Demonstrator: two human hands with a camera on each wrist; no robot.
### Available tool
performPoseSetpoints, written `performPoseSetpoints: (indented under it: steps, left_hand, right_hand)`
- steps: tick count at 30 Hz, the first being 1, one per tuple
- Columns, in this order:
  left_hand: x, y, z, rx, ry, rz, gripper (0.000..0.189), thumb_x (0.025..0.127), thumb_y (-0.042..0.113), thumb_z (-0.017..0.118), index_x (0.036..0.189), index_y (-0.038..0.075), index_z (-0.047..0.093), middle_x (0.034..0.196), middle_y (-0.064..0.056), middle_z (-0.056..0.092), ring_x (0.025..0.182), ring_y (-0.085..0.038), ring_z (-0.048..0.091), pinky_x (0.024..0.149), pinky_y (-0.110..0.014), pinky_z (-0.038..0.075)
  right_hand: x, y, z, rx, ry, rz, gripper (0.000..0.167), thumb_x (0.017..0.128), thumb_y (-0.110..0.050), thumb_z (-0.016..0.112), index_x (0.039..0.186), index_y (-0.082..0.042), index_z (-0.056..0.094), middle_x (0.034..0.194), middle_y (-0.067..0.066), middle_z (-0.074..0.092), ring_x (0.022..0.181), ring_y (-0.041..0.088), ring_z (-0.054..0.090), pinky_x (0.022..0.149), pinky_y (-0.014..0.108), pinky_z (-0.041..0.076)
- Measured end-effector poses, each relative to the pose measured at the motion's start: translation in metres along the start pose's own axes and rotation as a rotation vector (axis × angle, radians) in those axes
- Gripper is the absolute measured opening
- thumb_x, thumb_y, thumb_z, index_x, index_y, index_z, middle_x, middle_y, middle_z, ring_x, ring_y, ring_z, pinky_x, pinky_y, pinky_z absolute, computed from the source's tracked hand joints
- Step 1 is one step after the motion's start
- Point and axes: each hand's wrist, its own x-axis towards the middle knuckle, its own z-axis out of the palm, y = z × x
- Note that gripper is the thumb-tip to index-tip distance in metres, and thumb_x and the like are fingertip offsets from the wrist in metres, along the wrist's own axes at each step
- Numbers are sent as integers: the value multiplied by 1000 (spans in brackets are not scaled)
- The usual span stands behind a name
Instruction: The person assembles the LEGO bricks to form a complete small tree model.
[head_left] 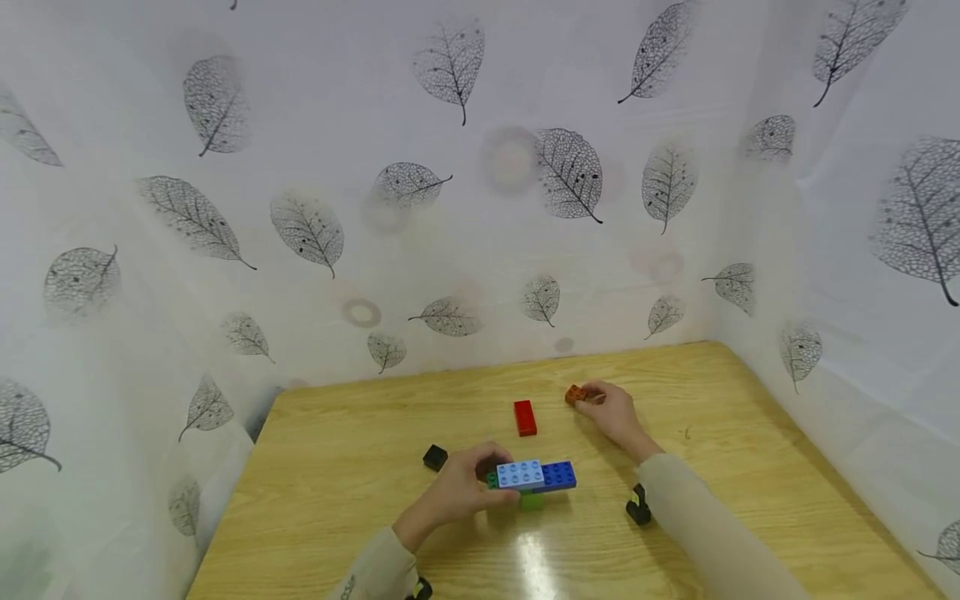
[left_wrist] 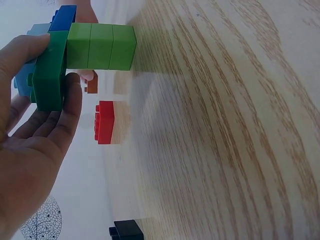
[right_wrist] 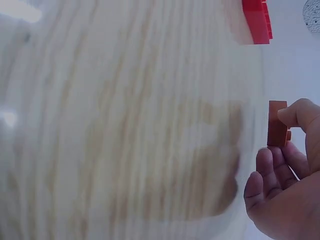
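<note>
In the head view my left hand (head_left: pixel 467 483) grips a built block assembly. A light blue brick (head_left: pixel 519 474) and a dark blue brick (head_left: pixel 558 475) show on its upper side. The left wrist view shows my thumb and fingers around its dark green brick (left_wrist: pixel 51 70). Stacked lime green bricks (left_wrist: pixel 102 46) form a leg under it, whose bottom appears to meet the table. Farther back on the right, my right hand (head_left: pixel 613 412) pinches a small orange-brown brick (right_wrist: pixel 277 123) between thumb and fingers, a little above the table.
A red brick (head_left: pixel 525 418) lies on the wooden table (head_left: pixel 337 467) between the hands, toward the back. Left of the left hand is a black brick (head_left: pixel 435 457). A white leaf-print curtain (head_left: pixel 480 250) encloses the table's back and sides.
</note>
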Motion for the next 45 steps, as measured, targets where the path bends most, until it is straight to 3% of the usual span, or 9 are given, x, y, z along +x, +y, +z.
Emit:
performPoseSetpoints:
  steps: [16, 25, 39, 45]
  left_hand:
    - [0, 3, -2, -10, -11, -5, 35, 89, 24, 87, 119, 21, 69, 114, 3, 71, 94, -6, 65, 81, -21, 55]
    - [-2, 4, -2, -32, -11, -9, 35, 89, 24, 87, 119, 21, 69, 114, 3, 71, 95, -7, 66, 82, -22, 56]
    - [-3, 4, -1, -38, -25, 7, 35, 90, 25, 86, 120, 20, 68, 114, 2, 71, 94, -6, 66, 81, -22, 56]
    - [-4, 4, -1, -39, -32, 8, 35, 90, 25, 86, 120, 20, 68, 114, 2, 71, 94, -6, 66, 82, -22, 56]
  right_hand:
    - [-26, -34, -15, 33, -140, -136, 36, 91, -17, 80, 124, -4, 72, 113, 13, 73, 94, 20, 64, 76, 31, 50]
    - [-51, -47, -23, 23, -224, -194, 33, 92, -22, 79, 123, -12, 73, 116, 5, 72, 94, 13, 62, 76, 27, 50]
    - [-78, -62, -32, 18, -320, -287, 33, 91, -23, 81, 121, -12, 72, 110, -1, 72, 98, 27, 64, 76, 24, 50]
    - [-87, -64, -34, 11, -348, -332, 30, 90, -20, 81, 119, -15, 73, 108, -3, 72, 97, 24, 64, 75, 24, 49]
